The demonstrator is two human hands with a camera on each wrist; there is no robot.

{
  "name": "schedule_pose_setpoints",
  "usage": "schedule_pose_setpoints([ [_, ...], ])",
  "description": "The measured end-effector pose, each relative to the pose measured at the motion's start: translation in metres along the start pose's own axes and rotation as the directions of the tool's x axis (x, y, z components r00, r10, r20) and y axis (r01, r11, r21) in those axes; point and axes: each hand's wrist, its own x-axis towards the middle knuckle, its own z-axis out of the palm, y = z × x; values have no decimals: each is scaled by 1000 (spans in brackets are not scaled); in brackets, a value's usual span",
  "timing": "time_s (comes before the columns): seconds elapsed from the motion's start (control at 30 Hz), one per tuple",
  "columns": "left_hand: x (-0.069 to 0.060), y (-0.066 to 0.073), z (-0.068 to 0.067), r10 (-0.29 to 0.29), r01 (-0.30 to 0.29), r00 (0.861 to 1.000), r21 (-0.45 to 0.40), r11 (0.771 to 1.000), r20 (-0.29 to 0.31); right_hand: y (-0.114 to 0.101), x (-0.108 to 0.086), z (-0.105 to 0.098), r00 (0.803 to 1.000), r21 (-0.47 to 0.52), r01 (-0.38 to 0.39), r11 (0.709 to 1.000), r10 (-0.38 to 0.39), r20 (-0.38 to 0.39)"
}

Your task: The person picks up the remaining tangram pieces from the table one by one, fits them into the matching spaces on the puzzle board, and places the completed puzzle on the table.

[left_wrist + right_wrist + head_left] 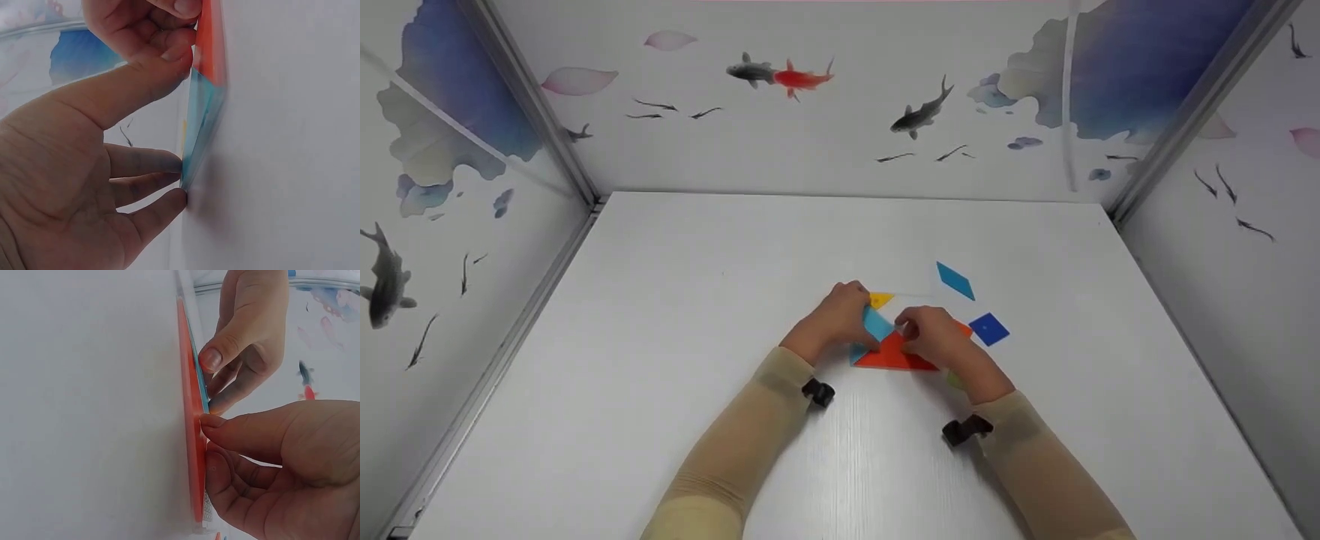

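Observation:
Flat coloured pieces lie together on the white table. My left hand (840, 313) spans a light blue piece (877, 324), thumb on its near side and fingertips at its far edge; in the left wrist view the fingers (152, 163) touch the rim of this blue piece (198, 112). Beside it, a red-orange piece (896, 355) has a long straight near edge. My right hand (937, 337) rests on the red-orange piece with thumb and curled fingers close together; whether anything is pinched there I cannot tell. Behind the left hand a yellow piece (879, 299) shows partly.
A blue parallelogram (956, 281) lies behind the right hand, and a dark blue square (989, 328) lies to its right. Part of a green piece (955, 380) shows under the right wrist. White panels with painted fish surround the table (697, 270).

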Motion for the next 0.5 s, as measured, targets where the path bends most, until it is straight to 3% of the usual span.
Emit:
schedule_pose_setpoints([
  [0.23, 1, 6, 1, -27, 27, 1000, 12, 1000, 1, 0, -4, 0, 1000, -5, 1, 1000, -1, -10],
  [0.5, 1, 2, 1, -23, 23, 1000, 10, 1000, -2, 1, -4, -3, 1000, 7, 19, 1000, -19, 16],
])
